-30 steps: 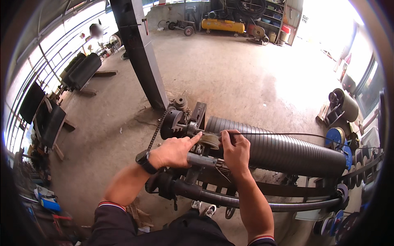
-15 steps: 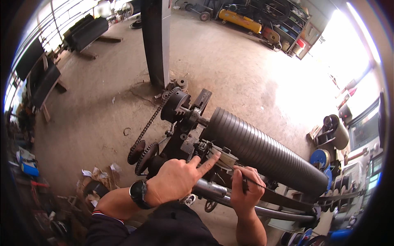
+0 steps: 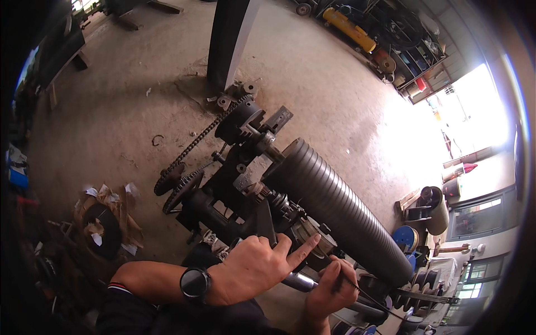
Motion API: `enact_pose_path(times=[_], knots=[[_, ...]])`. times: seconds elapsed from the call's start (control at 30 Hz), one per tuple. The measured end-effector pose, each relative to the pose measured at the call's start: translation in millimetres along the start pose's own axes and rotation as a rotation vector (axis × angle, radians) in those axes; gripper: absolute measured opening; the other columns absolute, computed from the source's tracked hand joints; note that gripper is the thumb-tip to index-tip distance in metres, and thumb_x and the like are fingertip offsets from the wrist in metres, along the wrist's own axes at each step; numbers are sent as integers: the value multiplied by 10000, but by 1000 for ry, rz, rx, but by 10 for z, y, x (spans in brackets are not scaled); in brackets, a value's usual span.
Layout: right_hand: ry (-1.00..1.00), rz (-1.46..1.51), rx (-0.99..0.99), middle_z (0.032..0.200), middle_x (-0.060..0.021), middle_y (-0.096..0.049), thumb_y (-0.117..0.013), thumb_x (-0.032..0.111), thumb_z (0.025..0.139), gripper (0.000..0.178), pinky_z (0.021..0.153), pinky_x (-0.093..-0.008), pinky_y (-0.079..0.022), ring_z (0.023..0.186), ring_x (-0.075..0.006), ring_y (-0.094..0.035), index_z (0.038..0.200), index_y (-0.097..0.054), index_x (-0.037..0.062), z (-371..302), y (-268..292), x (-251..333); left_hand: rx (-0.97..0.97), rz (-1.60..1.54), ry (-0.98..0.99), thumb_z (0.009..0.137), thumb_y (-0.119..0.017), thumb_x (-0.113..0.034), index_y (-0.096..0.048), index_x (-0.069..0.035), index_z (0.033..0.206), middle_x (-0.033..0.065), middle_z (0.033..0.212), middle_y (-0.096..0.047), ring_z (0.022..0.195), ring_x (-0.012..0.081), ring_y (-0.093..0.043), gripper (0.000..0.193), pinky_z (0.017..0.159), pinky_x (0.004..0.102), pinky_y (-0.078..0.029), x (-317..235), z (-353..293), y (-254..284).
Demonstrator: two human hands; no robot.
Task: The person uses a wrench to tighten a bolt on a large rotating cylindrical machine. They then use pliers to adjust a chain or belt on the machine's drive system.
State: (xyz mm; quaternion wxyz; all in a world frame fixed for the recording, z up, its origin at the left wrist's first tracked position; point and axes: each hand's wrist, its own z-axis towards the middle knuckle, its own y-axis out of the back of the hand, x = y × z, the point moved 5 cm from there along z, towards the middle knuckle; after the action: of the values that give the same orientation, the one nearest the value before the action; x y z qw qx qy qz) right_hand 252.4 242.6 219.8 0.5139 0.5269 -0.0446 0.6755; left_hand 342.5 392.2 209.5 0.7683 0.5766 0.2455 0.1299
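My left hand (image 3: 254, 271) wears a black round watch (image 3: 195, 283). Its index finger stretches onto a pale round pulley-like wheel (image 3: 311, 233), while the other fingers bend beside a flat dark metal plate (image 3: 266, 221). Whether those fingers touch the plate cannot be seen. Just right of the wheel, my right hand (image 3: 334, 287) is closed in a pinch on a thin dark cord (image 3: 365, 294), which trails toward the lower right. Beyond both hands lies a long, dark, spiral-grooved roller (image 3: 343, 204). A small threaded metal fitting (image 3: 282, 204) sits between wheel and frame.
A chain (image 3: 204, 137) and toothed sprockets (image 3: 184, 187) stand left of the roller. Behind them rises a dark post (image 3: 231, 44). Torn brown paper (image 3: 125, 218) lies on the floor at left. A yellow tank (image 3: 349, 29) and a blue spool (image 3: 406, 237) are farther off.
The whole view has shifted and turned, and the plate by my left hand shows more. My left finger remains at the wheel; my right hand still pinches the cord, whose trailing length now shows.
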Motion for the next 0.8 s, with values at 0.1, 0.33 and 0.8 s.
enact_pose_path(times=[0.1, 0.33, 0.8], knots=[[196, -83, 59, 700, -100, -651, -634, 7, 943, 80, 701, -337, -501, 623, -172, -576, 911, -680, -51, 73, 24, 32, 19, -13, -3, 914, -617, -89, -380, -166, 1628, 106, 928, -652, 551, 152, -587, 756, 516, 269, -516, -43, 18, -40], [379, 77, 705, 677, -88, -650, -690, -17, 859, 87, 645, -338, -502, 624, -211, -582, 935, -719, -48, 529, 237, -165, 58, -85, 0, 942, -616, -65, -387, -127, 1620, 157, 974, -657, 612, 204, -663, 718, 560, 300, -558, -44, -3, -67], [-357, -333, 1244, 634, -28, -578, -681, 293, 907, 380, 540, -331, -420, 566, -118, -509, 772, -696, -62, 1077, -1673, -1259, -43, -163, 65, 958, -610, -120, -447, -125, 1591, 107, 938, -633, 571, 145, -585, 653, 524, 266, -467, -77, -112, -82]])
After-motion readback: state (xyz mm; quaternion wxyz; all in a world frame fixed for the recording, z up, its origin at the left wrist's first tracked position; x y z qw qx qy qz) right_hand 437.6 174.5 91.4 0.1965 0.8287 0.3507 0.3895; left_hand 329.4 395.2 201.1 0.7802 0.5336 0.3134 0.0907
